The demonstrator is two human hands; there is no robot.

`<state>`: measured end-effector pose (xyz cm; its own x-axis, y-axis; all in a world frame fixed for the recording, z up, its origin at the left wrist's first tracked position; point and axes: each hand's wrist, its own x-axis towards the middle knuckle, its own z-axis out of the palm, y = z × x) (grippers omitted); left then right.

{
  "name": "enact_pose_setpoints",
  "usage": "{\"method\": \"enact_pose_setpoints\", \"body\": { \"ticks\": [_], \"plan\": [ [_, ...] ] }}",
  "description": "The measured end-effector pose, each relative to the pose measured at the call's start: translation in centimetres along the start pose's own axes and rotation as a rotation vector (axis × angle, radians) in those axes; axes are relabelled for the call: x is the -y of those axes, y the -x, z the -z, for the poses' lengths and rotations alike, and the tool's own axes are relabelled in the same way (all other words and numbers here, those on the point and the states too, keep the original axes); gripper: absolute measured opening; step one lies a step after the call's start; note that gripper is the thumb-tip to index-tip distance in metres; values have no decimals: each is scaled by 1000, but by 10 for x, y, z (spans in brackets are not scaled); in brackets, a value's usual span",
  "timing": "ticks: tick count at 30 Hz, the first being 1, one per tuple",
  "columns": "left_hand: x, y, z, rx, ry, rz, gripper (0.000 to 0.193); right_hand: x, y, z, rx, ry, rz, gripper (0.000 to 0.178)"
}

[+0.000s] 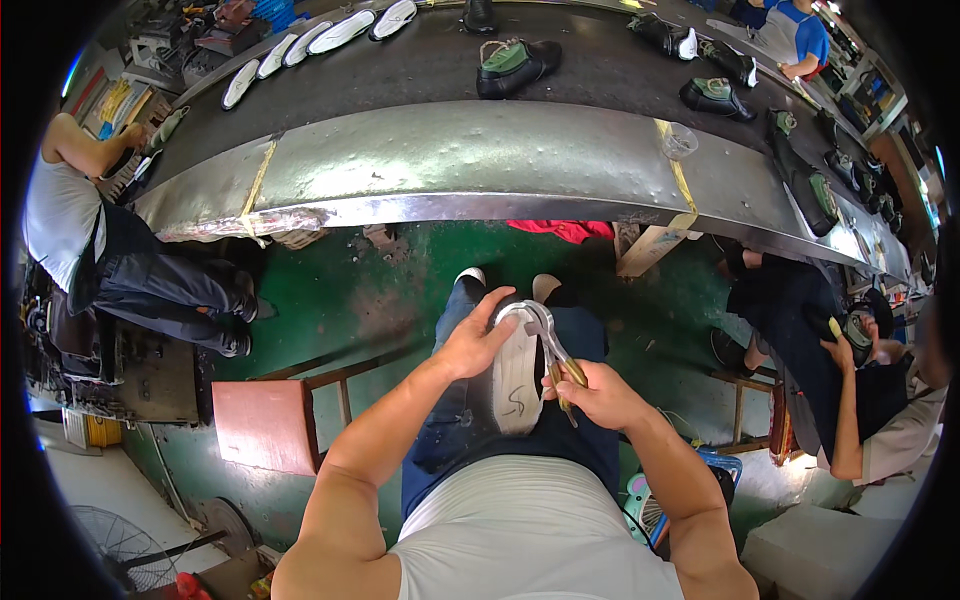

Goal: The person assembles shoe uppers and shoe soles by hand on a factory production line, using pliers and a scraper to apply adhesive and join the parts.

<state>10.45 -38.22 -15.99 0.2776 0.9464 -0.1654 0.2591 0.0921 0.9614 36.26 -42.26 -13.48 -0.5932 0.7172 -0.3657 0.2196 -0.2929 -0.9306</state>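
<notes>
On my lap lies a shoe upper on its last, turned bottom up, with a white insole board [517, 375] that bears a dark pen mark. My left hand [474, 340] grips the shoe's far end, its thumb over the rim of the board. In my right hand [598, 393] are metal pincers [540, 325] with curved jaws and brass-coloured handles. The jaws sit at the right side of the shoe's far end. Whether they pinch any material is too small to tell.
Ahead stands a long metal-edged conveyor bench [400, 155] with a dark top, carrying a green-black shoe [515, 68] and several white soles [340, 32]. A person [65, 210] works at left, another [890, 400] at right. A padded stool [263, 422] stands left of me.
</notes>
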Motion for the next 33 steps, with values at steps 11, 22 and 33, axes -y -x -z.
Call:
{"method": "enact_pose_setpoints", "body": {
  "ticks": [11,22,33],
  "plan": [
    [35,-8,22,119,301,30,52,-45,-38,-12,-323,573,249,26],
    [38,-8,9,-167,257,129,47,27,-26,-4,-87,768,-50,24],
    [47,-8,29,-8,341,207,63,43,-62,-9,-117,621,-161,33]
  ]
}}
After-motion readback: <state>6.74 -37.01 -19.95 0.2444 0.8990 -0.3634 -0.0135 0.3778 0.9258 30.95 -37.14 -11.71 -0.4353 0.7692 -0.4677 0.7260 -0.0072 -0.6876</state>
